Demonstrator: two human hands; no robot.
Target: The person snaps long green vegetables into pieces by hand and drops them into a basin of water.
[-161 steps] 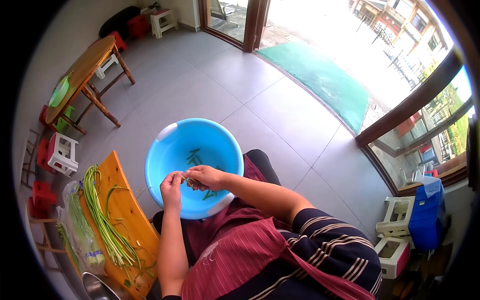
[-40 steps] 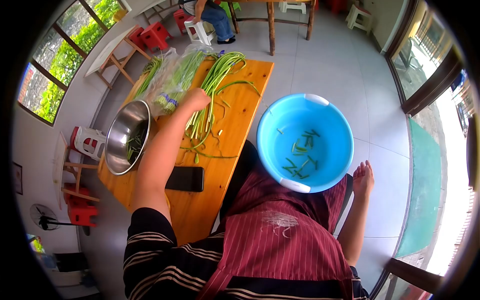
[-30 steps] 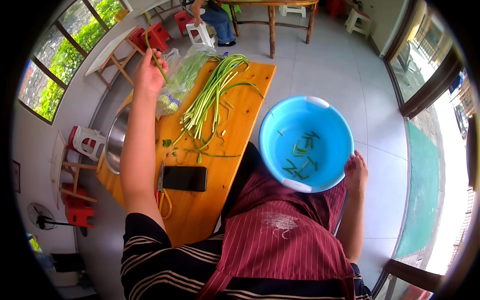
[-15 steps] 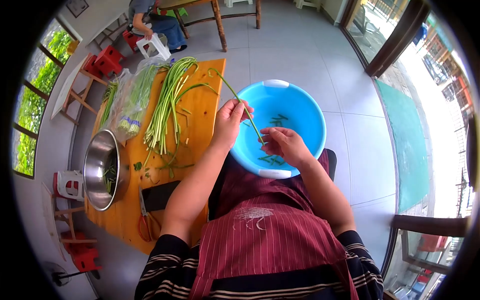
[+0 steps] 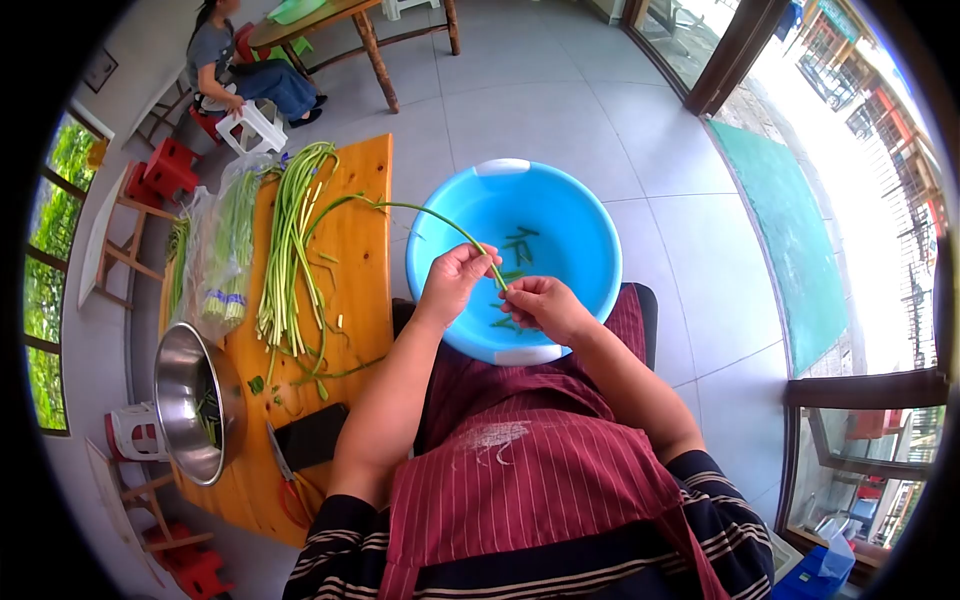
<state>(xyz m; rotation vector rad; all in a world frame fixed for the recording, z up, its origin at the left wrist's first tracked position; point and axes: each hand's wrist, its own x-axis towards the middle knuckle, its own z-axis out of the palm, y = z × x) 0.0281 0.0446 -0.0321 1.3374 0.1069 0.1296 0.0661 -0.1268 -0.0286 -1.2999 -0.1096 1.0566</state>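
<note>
My left hand [image 5: 456,285] pinches a long green garlic scape [image 5: 437,214] partway along its length. My right hand [image 5: 546,308] grips the same scape close to its lower end, fingers closed. Its thin far end arcs left over the table edge. Both hands are above a light blue plastic basin [image 5: 590,215] on my lap, where several short cut green pieces [image 5: 518,240] lie. To the left, a bunch of garlic scapes [image 5: 290,255] rests on the wooden table [image 5: 365,235].
A steel bowl [image 5: 180,400] with some green pieces, scissors [image 5: 287,478], a dark flat object [image 5: 310,436] and plastic-bagged greens [image 5: 225,245] are on the table. Further back, a seated person [image 5: 225,75] touches a white stool [image 5: 252,128]. Glass doors [image 5: 745,45] stand at the right.
My hands have come closer together on the scape, which now bends further left instead of standing steeply. The view has shifted, so the table and basin appear further left.
</note>
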